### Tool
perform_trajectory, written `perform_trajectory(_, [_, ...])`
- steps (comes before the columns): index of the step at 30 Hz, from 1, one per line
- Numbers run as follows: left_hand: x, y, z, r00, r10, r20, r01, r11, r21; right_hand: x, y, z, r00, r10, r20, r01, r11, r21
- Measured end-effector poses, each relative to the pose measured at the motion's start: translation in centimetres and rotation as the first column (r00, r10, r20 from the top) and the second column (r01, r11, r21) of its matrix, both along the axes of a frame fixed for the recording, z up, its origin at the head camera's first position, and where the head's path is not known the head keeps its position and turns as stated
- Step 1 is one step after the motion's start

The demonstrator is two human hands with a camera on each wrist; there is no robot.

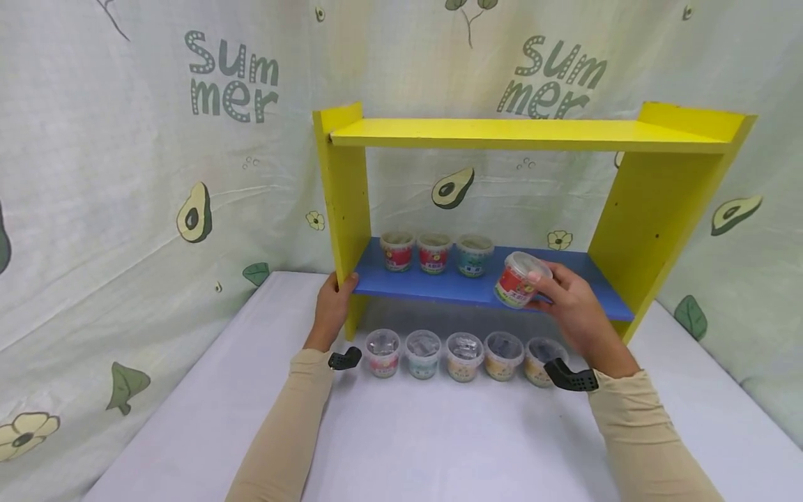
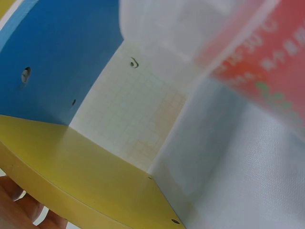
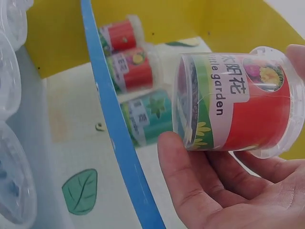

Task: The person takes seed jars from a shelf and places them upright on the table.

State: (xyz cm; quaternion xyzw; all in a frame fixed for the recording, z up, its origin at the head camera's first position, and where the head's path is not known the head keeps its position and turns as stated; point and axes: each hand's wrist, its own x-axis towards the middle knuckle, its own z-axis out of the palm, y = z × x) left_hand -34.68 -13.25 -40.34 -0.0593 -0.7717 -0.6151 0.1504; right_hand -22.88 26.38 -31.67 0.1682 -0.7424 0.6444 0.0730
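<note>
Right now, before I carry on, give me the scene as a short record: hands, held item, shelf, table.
Left hand: grips the yellow side panel at the unit's left end
Right hand: holds a red-labelled cup
Held cup: tilted, not set down; right of the teal cup in the head view
Blue shelf: three cups, left to right: left red cup, second red cup, teal cup
White table: five cups in a row, lower than the shelf

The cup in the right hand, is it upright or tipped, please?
Tipped: in the head view, the cup leans, its top toward the right hand, while three cups on the blue shelf stand upright.
</note>
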Motion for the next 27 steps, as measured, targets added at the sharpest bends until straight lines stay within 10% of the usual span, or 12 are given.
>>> perform_trajectory(27, [-0.5, -0.5, 0.1, 0.999, -0.019, 0.026, 0.02, 0.999, -0.043, 0.4, -5.5, -1.8, 0.989, 0.148, 0.01, -0.148, 0.988, 0.049])
